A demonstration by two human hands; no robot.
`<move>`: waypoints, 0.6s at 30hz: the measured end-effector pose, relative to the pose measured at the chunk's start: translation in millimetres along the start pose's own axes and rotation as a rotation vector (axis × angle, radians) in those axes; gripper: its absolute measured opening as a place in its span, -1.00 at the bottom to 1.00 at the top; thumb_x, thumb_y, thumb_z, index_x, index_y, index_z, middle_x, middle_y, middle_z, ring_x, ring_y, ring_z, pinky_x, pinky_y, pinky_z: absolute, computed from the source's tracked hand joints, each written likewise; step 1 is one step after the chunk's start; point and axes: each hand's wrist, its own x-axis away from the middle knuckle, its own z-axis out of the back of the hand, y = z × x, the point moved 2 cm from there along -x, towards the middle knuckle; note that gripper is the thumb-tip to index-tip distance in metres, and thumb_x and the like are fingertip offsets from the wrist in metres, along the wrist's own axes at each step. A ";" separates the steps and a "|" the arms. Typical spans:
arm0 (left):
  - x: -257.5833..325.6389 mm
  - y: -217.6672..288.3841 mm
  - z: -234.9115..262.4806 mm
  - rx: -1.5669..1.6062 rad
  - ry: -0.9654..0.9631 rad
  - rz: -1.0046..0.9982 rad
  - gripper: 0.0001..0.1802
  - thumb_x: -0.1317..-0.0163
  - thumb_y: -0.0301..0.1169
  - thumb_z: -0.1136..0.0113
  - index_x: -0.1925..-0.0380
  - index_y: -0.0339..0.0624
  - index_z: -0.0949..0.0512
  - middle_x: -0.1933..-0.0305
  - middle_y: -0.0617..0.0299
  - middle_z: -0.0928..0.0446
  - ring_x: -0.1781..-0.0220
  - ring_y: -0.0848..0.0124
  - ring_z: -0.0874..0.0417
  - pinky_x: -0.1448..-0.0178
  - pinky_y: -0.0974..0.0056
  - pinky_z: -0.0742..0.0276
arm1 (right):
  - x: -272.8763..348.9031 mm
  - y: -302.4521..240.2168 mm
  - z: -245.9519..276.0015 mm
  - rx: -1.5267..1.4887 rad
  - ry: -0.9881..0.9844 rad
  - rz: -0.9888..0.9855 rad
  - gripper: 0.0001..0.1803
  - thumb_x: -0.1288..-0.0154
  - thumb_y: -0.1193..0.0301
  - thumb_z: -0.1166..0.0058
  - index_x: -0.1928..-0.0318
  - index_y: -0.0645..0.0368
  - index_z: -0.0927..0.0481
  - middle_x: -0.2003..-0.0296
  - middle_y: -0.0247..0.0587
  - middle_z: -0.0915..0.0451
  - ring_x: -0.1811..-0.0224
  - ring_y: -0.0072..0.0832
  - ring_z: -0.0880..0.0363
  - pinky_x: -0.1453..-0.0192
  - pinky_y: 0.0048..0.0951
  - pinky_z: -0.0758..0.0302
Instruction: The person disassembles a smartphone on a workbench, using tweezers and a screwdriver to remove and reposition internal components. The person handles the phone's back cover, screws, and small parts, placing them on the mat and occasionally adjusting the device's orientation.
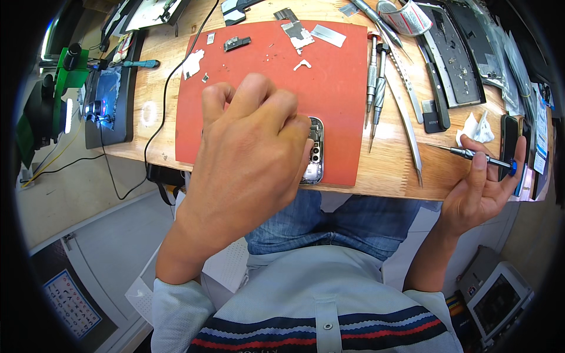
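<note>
An opened phone (316, 154) lies on the red mat (338, 117) near its front edge, with the camera end and its round lenses showing. My left hand (253, 135) covers most of it, fingers bent down and pressed together. The back of that hand hides its fingertips and whatever they grip. Off to the right, at the table's front edge, my right hand (479, 197) is turned palm up. A slim precision screwdriver (465, 153) with a blue cap rests in its fingers, its tip pointing left.
Metal parts, a black module (237, 43) and a clear strip (328, 35) lie on the mat. Screwdrivers (379, 88), long tweezers (406, 117), a black phone frame (456, 65) and a crumpled white tissue (475, 128) are to the right. A black cable (170, 76) crosses the left.
</note>
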 end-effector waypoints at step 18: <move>34.4 -7.7 -1.0 0.186 0.017 0.104 -0.44 -0.01 -0.69 -0.24 -0.09 -0.17 -0.75 0.00 0.19 -0.66 -0.08 0.08 -0.53 -0.26 0.04 -0.31 | 0.8 1.0 -0.5 -0.007 -0.014 0.021 -0.31 -0.62 0.60 0.02 -0.60 0.44 -0.02 0.15 0.23 -0.77 0.02 -0.23 -0.78 -0.31 -0.21 -0.56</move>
